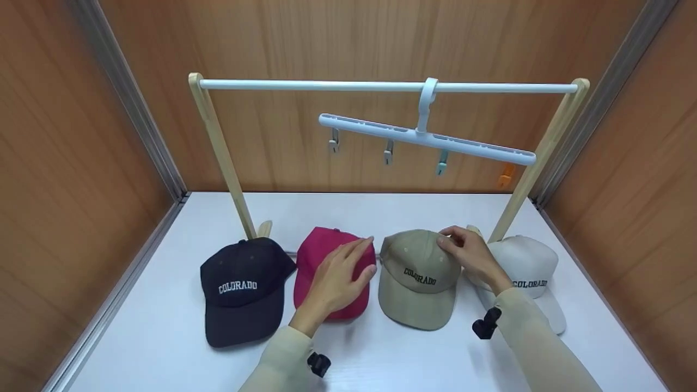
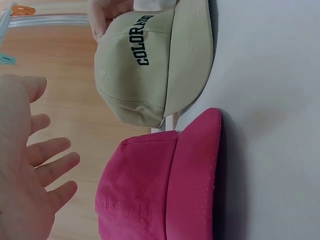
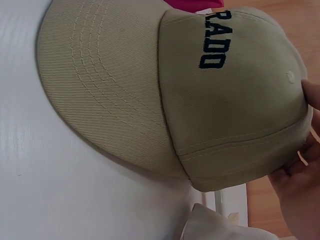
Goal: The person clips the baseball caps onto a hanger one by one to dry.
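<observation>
While right hand (image 1: 472,255) pinches beige cap (image 1: 418,279), ideally without denting, left hand (image 1: 338,279) hovers spread, empty, left of it

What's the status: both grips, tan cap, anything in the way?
Left grip open above pink cap. Right grip pinching tan cap by its crown. Brim toward person. White cap alongside, not blocking.

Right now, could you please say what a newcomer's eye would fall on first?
Probably the bright pink cap, second from the left in the row, partly hidden behind the left hand in the head view. Next, the beige cap beside it, held by the right hand. Above, a tilted blue hanger hangs from the rail.
</observation>
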